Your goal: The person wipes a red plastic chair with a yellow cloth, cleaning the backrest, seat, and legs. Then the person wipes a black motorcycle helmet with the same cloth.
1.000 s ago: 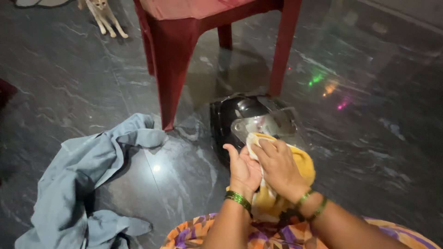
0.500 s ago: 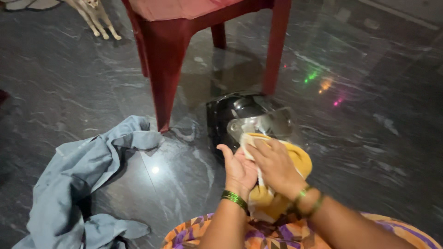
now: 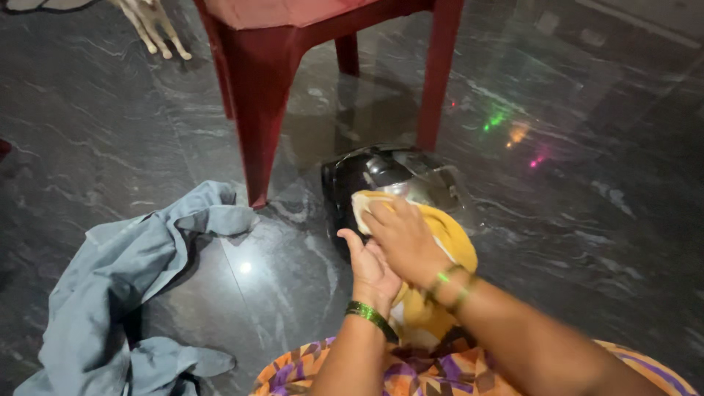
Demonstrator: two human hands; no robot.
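The right hand (image 3: 403, 238) lies flat, fingers together, pressing a yellow cloth (image 3: 447, 242) against the clear visor (image 3: 433, 183) of a black helmet (image 3: 352, 183) that sits on the floor just in front of the person's knees. The left hand (image 3: 370, 268) is cupped against the near side of the helmet beneath the right one, thumb raised, steadying it; I cannot tell how firmly it grips. Both wrists carry green bangles. The cloth trails down toward a lap covered in orange and purple patterned fabric (image 3: 308, 370). Just beyond the helmet stands a red plastic chair (image 3: 257, 95). To the left, a crumpled grey-blue garment (image 3: 125, 293) lies on the dark polished stone floor (image 3: 587, 220).
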